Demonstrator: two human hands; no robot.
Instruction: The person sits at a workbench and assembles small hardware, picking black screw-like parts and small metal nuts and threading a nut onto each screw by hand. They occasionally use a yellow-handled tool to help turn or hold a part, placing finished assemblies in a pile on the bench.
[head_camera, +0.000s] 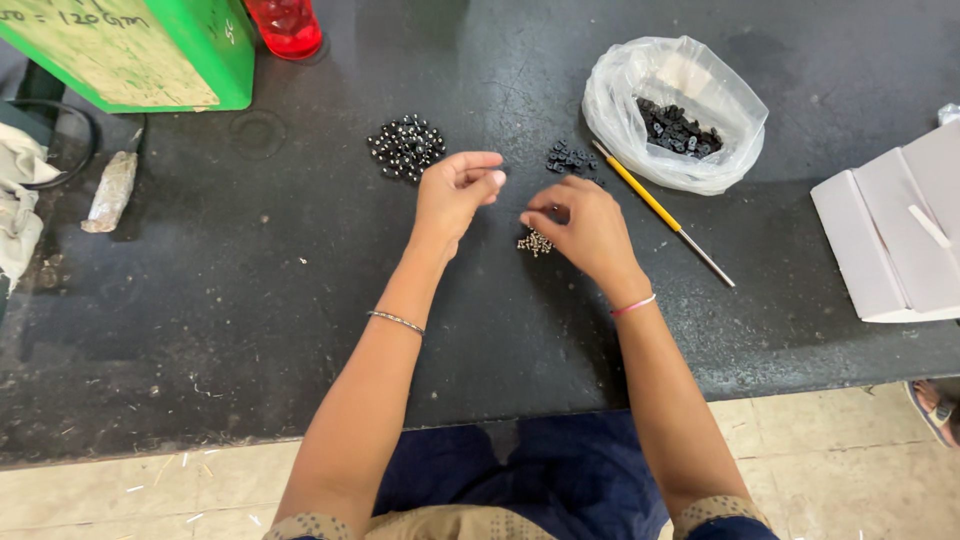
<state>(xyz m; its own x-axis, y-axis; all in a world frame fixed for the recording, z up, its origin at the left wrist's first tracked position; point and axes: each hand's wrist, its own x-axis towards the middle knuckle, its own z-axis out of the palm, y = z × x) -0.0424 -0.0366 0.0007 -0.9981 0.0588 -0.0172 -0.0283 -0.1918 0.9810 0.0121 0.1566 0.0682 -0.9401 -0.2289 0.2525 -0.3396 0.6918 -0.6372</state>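
My left hand (455, 192) hovers over the dark table with its fingers curled and pinched together; whether a small part sits in the fingertips I cannot tell. Just beyond it lies a heap of shiny black round pieces (405, 147). My right hand (583, 228) rests on the table, fingers bent down over a small cluster of silver screws (536, 243), thumb and forefinger pinching at them. A little pile of small black parts (571, 158) lies just past the right hand.
A clear plastic bag (676, 110) with more black parts sits at the back right. A yellow-handled tool (662, 210) lies slanted beside it. A white folded box (890, 235) is at the right edge, a green box (150, 50) and red bottle (287, 27) at the back left.
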